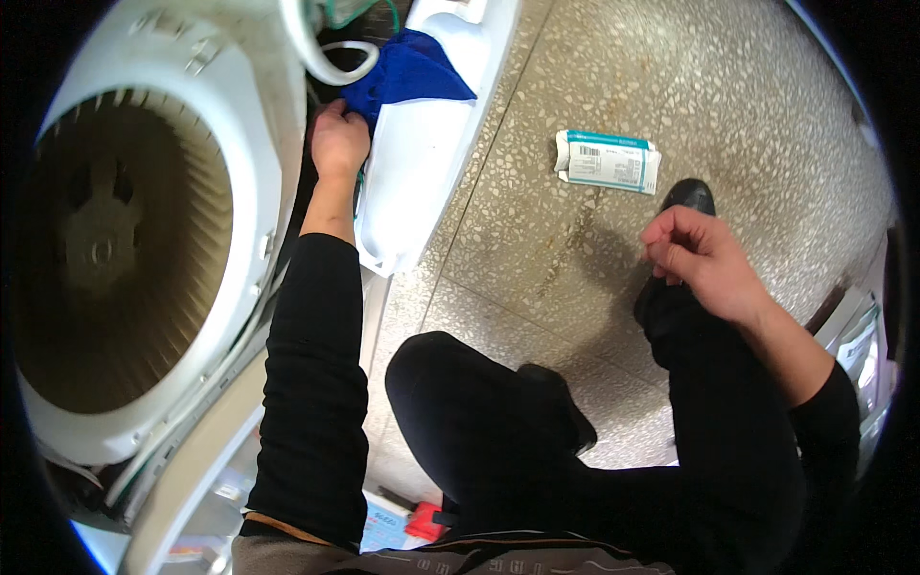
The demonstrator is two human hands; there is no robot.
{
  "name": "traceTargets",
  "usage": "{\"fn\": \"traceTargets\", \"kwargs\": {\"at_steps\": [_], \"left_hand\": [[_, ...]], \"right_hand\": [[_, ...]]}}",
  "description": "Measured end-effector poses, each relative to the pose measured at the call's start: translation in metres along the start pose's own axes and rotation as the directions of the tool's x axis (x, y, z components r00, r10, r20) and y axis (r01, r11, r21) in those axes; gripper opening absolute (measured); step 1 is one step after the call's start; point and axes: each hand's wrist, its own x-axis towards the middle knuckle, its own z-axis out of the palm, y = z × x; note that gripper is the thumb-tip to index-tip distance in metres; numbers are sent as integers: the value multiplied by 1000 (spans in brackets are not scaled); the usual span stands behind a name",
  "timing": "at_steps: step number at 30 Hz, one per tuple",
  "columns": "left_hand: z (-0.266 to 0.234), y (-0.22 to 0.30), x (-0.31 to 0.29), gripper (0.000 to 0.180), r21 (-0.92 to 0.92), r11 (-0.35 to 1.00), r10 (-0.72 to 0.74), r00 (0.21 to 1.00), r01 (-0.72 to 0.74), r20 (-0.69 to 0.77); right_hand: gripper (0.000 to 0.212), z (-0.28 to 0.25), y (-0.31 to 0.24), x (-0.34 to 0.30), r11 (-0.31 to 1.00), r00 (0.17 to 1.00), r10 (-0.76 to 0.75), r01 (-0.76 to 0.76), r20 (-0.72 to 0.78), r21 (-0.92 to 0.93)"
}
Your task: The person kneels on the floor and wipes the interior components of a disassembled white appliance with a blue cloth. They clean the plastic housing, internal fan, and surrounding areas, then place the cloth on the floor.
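My left hand (340, 142) reaches to the gap between the appliance and a white plastic panel. Its fingers are closed at the lower left corner of a blue cloth (412, 72), and their tips are hidden. The cloth is bunched over the upper part of the panel (412, 172). A white curved tube (347, 72) hangs beside it. My right hand (704, 254) is held above my leg, fingers curled and thumb against the index finger. Nothing shows in it.
A large round fan wheel (144, 249) sits in its white housing (254, 125) on the left. On the speckled floor (537, 230) lies a white and teal carton (609, 161), close to my shoe (690, 195). Something red (424, 520) is at the bottom.
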Motion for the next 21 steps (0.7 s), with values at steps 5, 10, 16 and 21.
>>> {"fn": "traceTargets", "kwargs": {"at_steps": [5,10,16,21], "left_hand": [[-40,23,-36,52,15,980,-200,968,201,154],[-89,47,-131,19,-310,947,38,990,-80,-138],[-120,96,-251,23,-900,335,82,942,281,324],[-131,98,-266,36,-842,526,122,969,119,213]], "right_hand": [[12,20,-5,5,997,998,-42,44,37,-68],[16,42,-22,17,991,993,-57,69,107,-114],[52,68,-50,25,991,908,-43,91,416,-97],[64,99,-67,38,878,726,196,-429,659,212]]}}
